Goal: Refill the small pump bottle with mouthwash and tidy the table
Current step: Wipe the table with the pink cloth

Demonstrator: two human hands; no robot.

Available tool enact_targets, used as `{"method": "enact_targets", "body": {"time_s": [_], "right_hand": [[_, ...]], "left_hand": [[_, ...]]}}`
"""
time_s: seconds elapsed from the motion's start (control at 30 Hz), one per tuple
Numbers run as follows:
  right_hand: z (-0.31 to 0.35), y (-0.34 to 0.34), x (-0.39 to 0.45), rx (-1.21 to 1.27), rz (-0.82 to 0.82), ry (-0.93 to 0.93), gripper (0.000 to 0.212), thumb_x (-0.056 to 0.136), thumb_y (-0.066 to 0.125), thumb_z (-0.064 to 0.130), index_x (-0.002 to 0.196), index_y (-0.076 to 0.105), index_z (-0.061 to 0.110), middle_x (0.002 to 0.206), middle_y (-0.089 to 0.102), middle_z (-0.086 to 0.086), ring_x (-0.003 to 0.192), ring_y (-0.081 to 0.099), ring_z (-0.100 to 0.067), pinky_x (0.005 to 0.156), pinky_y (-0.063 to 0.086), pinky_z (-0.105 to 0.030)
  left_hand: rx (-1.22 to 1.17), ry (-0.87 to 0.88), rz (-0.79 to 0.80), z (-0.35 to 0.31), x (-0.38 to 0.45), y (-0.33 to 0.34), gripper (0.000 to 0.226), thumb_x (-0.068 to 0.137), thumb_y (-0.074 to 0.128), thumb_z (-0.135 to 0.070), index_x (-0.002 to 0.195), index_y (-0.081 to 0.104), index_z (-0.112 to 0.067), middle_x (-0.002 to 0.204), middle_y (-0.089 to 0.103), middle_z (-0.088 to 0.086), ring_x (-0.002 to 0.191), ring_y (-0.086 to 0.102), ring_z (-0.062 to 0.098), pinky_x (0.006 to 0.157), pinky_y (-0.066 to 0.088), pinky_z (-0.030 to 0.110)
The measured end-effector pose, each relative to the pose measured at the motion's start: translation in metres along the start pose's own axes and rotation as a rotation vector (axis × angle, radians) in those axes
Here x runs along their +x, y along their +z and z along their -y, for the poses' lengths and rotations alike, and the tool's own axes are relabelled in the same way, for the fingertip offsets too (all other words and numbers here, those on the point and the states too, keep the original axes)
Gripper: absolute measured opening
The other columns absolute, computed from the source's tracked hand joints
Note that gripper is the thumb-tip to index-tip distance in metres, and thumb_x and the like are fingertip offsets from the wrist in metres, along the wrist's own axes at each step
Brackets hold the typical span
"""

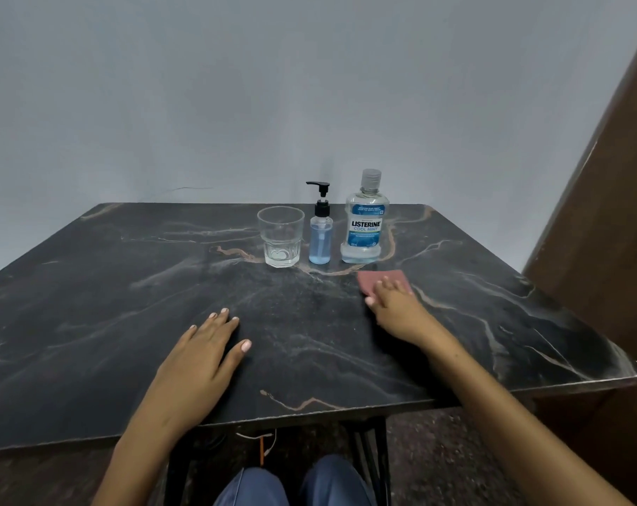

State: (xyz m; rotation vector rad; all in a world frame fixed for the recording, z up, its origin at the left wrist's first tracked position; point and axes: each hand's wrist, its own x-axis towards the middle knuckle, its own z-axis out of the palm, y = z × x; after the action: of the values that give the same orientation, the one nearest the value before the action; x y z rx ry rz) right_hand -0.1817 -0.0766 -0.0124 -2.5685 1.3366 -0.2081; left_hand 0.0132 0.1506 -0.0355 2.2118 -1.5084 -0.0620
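Here the right hand (pixel 392 299) presses flat, fingers straight, on a pink cloth (pixel 377 280) lying on the dark marble table (pixel 127 304) — just near of the mouthwash bottle (pixel 363 224). The left hand (pixel 203 350) rests open, palm down, holding nothing. The small pump bottle (pixel 320 231) stands upright between the mouthwash bottle and a glass (pixel 280 237).

A plain room in a home, set up at a small table.

A dark marble-patterned tabletop (pixel 163 286) on a black metal frame stands against a bare grey-white wall (pixel 236 85), with a brown wooden panel (pixel 609 213) at the right. The household items on it point to domestic use: a mouthwash bottle (pixel 364 228), a small pump bottle (pixel 320 235) and a drinking glass (pixel 280 237).
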Motion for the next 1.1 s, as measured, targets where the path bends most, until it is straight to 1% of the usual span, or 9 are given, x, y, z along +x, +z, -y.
{"method": "enact_targets", "body": {"time_s": [0.17,0.3,0.37,0.43,0.63,0.73,0.83,0.97,1.1], "right_hand": [[0.07,0.027,-0.021,0.004,0.064,-0.319,0.053,0.101,0.036,0.028,0.147,0.025,0.005,0.158,0.015,-0.014,0.146,0.014,-0.028,0.121,0.009,-0.037],[0.069,0.031,-0.055,0.087,0.051,-0.519,0.051,0.1,0.036,0.033,0.147,0.028,0.016,0.158,0.019,0.002,0.147,0.013,-0.011,0.116,0.005,-0.023],[0.055,0.027,-0.061,0.1,0.019,-0.51,0.05,0.1,0.035,0.037,0.147,0.028,0.022,0.157,0.02,0.009,0.145,0.012,-0.004,0.113,0.003,-0.016],[0.047,0.026,-0.059,0.091,0.001,-0.479,0.05,0.1,0.034,0.04,0.147,0.027,0.025,0.157,0.019,0.011,0.145,0.012,-0.001,0.113,0.004,-0.016],[0.072,0.027,-0.014,0.046,0.067,-0.42,0.049,0.101,0.035,0.031,0.145,0.031,0.01,0.159,0.018,-0.005,0.147,0.014,-0.017,0.116,0.008,-0.023],[0.097,0.027,0.0,0.065,0.122,-0.458,0.049,0.101,0.035,0.029,0.145,0.03,0.009,0.159,0.016,-0.006,0.147,0.012,-0.018,0.116,0.008,-0.024],[0.107,0.027,0.001,0.053,0.159,-0.541,0.051,0.102,0.035,0.03,0.148,0.025,0.013,0.159,0.015,-0.003,0.147,0.01,-0.015,0.117,0.007,-0.026],[0.082,0.025,-0.016,0.111,0.193,-0.631,0.049,0.101,0.038,0.032,0.147,0.027,0.022,0.156,0.02,0.01,0.144,0.011,-0.001,0.117,0.006,-0.019],[0.074,0.029,-0.015,0.101,0.139,-0.571,0.049,0.101,0.037,0.033,0.147,0.028,0.022,0.156,0.019,0.013,0.143,0.013,0.0,0.116,0.006,-0.019]], "left_hand": [[0.0,-0.004,-0.016,-0.002,-0.001,0.0,0.053,0.098,0.028,-0.042,0.147,0.025,-0.022,0.157,0.016,-0.003,0.144,0.011,0.005,0.116,0.003,0.024],[0.006,-0.004,-0.02,-0.003,-0.003,-0.003,0.053,0.099,0.027,-0.043,0.148,0.022,-0.023,0.158,0.013,-0.005,0.144,0.009,0.004,0.115,0.001,0.022],[0.002,0.002,-0.027,-0.002,-0.004,-0.003,0.053,0.099,0.027,-0.043,0.148,0.023,-0.023,0.158,0.014,-0.005,0.144,0.009,0.003,0.115,0.0,0.021],[0.0,0.004,-0.032,-0.002,-0.004,-0.002,0.053,0.099,0.028,-0.043,0.148,0.023,-0.023,0.158,0.014,-0.005,0.144,0.009,0.004,0.115,0.0,0.021],[0.035,0.006,-0.039,-0.002,-0.002,-0.001,0.053,0.099,0.027,-0.043,0.148,0.023,-0.023,0.158,0.014,-0.004,0.145,0.007,0.006,0.115,-0.001,0.022],[0.052,0.009,-0.035,-0.002,-0.001,-0.001,0.053,0.1,0.026,-0.043,0.148,0.023,-0.022,0.159,0.013,-0.003,0.145,0.007,0.006,0.114,-0.003,0.021],[0.061,0.009,-0.04,-0.002,-0.001,-0.001,0.053,0.1,0.026,-0.043,0.148,0.022,-0.023,0.159,0.013,-0.004,0.144,0.007,0.005,0.114,-0.003,0.021],[0.065,0.011,-0.033,-0.002,-0.003,-0.002,0.053,0.1,0.025,-0.043,0.149,0.021,-0.023,0.159,0.011,-0.004,0.144,0.006,0.004,0.113,-0.005,0.019],[0.073,0.013,-0.034,-0.001,-0.003,-0.002,0.053,0.1,0.023,-0.043,0.149,0.019,-0.023,0.159,0.01,-0.004,0.144,0.005,0.004,0.112,-0.006,0.018]]}}
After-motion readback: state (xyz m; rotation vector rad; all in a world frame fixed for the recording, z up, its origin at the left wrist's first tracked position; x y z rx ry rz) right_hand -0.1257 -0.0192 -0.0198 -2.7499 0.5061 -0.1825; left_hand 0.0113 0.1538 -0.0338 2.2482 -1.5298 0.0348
